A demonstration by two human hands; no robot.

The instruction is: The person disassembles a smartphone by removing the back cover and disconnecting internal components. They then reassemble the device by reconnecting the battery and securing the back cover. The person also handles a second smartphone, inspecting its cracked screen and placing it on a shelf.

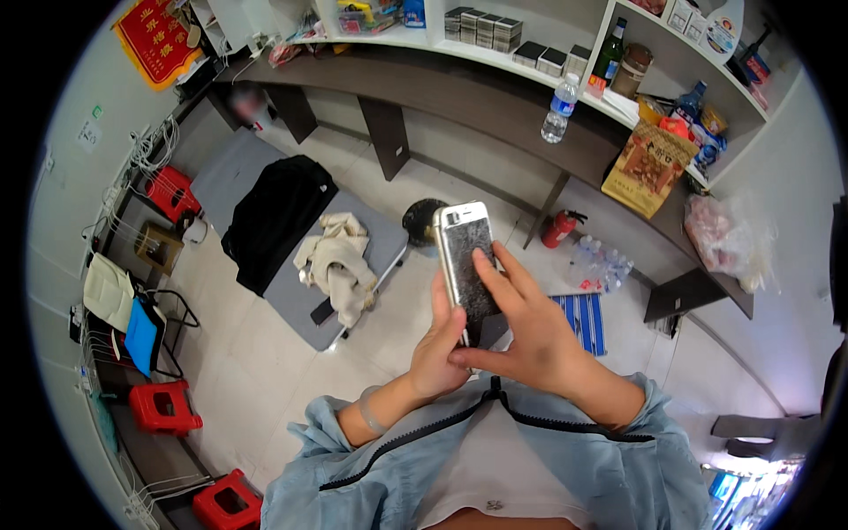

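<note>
A smartphone point(466, 256) with a pale frame and a dark, speckled screen is held upright in front of my chest. My left hand point(439, 353) is closed around its left side and lower part, the thumb along the edge. Over the screen lies my right hand point(539, 340), with the index fingertip touching the glass and the other fingers stretched out. The right thumb reaches across near the phone's bottom end, close to my left hand. What the screen displays cannot be made out.
A grey folding bed point(296, 305) with a black garment point(278, 216) and cream cloth point(338, 261) lies left. Ahead runs a dark counter point(424, 93) with a water bottle point(559, 110). Below it stand a black bin point(422, 221) and a fire extinguisher point(559, 230). Red stools point(165, 407) line the left.
</note>
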